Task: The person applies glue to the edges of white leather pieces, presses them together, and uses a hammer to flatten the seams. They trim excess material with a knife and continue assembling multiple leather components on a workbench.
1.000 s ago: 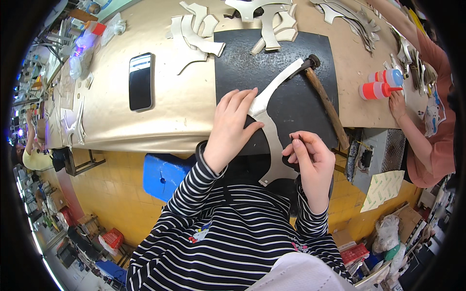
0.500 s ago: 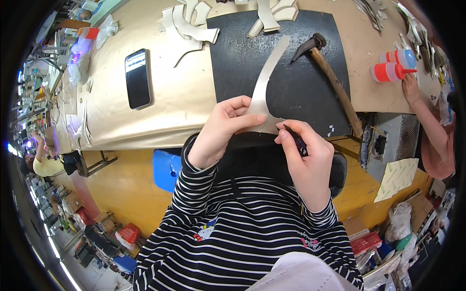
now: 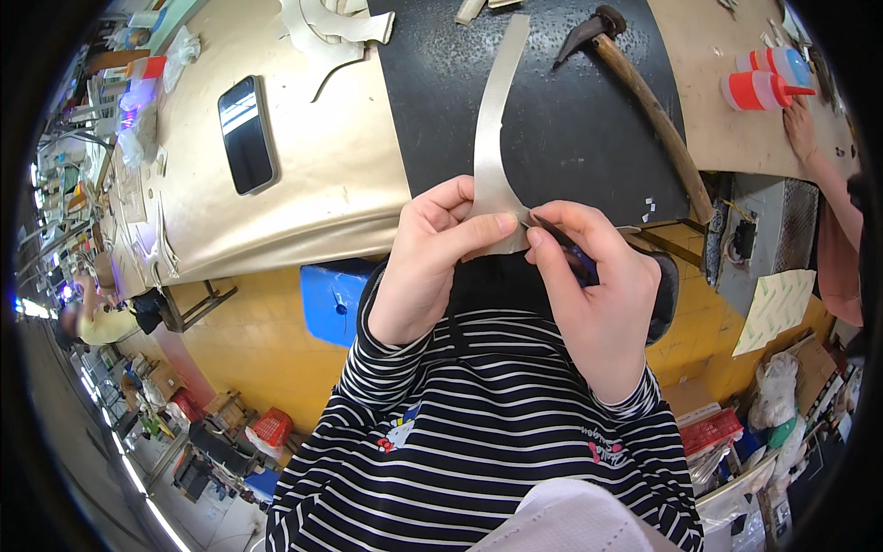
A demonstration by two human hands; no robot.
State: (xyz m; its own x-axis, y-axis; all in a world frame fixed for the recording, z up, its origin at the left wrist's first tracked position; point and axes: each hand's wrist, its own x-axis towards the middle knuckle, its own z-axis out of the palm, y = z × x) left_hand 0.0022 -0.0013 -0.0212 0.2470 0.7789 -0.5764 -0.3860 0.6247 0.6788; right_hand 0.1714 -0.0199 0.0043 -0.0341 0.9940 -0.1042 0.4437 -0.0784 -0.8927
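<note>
My left hand (image 3: 440, 241) is closed on a long, curved, pale leather-like strip (image 3: 499, 129), thumb on top near its wide lower end. The strip's narrow end points away from me over a black mat (image 3: 432, 92). My right hand (image 3: 602, 276) pinches a small dark tool with a bluish-purple part (image 3: 581, 263); most of it is hidden in the palm. Its thin tip is at the strip's right edge, close to my left thumb; I cannot tell whether it touches. A hammer (image 3: 648, 115) with a wooden handle lies on the mat's right side.
A phone (image 3: 246, 135) lies left on the gold-coloured table cover (image 3: 322, 166). More pale cut pieces (image 3: 336, 32) are at the far edge. Red-and-clear squeeze bottles (image 3: 759, 90) stand far right beside another person's hand (image 3: 798, 129). A blue stool (image 3: 336, 304) is below the table.
The strip has turned a little more upright. My right hand's tool tip has come nearer my left thumb. The whole view has shifted slightly, and both hands keep their holds.
</note>
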